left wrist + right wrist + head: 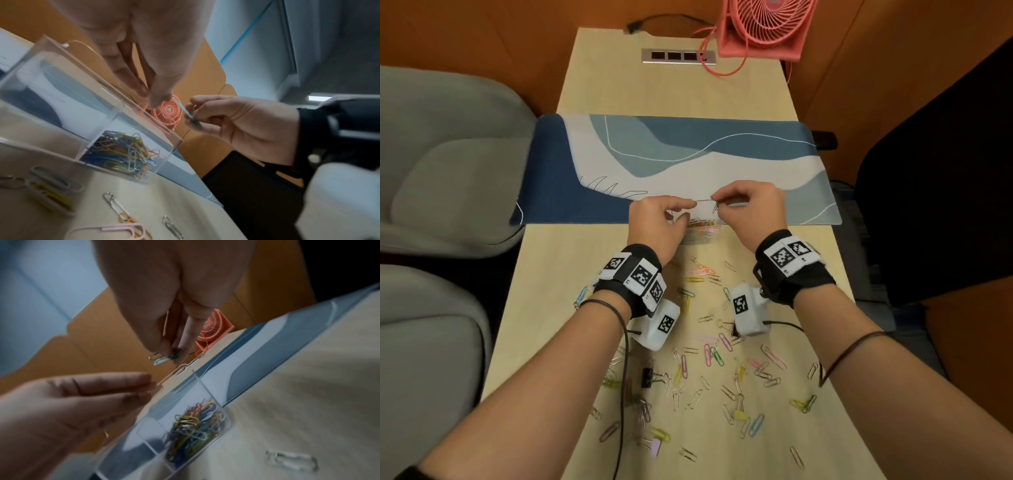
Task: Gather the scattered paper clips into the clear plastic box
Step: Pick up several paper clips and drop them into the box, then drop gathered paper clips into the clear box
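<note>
Both hands meet just above the clear plastic box (96,129), which stands on the counter (774,260) at the near edge of a blue-and-white mat (688,154) and already holds a heap of coloured clips in one compartment. The right hand (750,212) pinches a small cluster of paper clips (164,359) in its fingers (164,340), while the left hand (657,222) nips the end of a pale clip (174,373) that seems linked to that cluster, though blur makes the join uncertain. Many more scattered paper clips (709,356) and a few binder clips (649,377) lie on the counter nearer the person, and a pink fan (767,27) stands at the far end.
</note>
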The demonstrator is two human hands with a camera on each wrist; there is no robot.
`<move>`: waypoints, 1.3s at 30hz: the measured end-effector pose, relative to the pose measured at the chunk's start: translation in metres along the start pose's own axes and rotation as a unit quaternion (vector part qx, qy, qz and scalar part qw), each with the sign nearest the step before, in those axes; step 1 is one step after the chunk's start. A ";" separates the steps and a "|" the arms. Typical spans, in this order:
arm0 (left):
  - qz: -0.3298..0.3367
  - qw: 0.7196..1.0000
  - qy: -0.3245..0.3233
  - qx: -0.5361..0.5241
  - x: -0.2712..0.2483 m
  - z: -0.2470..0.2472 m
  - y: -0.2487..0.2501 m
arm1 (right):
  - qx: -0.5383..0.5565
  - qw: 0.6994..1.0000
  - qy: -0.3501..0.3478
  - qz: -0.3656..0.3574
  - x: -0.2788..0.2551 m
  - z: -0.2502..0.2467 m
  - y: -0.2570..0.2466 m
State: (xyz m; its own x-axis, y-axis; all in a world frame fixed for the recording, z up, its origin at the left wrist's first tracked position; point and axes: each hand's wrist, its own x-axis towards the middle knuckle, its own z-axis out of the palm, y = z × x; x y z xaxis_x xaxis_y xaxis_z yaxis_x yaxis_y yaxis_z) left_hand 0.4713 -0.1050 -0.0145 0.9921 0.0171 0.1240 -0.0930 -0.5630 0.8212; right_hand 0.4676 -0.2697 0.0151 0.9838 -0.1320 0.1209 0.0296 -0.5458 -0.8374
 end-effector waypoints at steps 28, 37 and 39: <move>0.018 0.974 -0.200 0.107 -0.279 -0.029 -0.031 | -0.324 0.933 -0.103 0.119 -0.278 -0.074 0.087; 0.109 0.926 -0.254 0.257 -0.280 -0.009 -0.012 | -0.319 0.933 -0.118 0.117 -0.297 -0.059 0.069; 0.111 0.925 -0.258 0.257 -0.291 -0.013 -0.011 | -0.323 0.932 -0.128 0.107 -0.286 -0.056 0.064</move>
State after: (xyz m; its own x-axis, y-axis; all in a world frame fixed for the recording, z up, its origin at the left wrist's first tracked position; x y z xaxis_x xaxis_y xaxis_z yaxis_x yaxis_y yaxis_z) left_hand 0.1829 -0.0933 -0.0523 0.8733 -0.4685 -0.1337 -0.3787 -0.8255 0.4184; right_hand 0.1783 -0.3135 -0.0431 0.9673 -0.1389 -0.2123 -0.2035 -0.9246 -0.3219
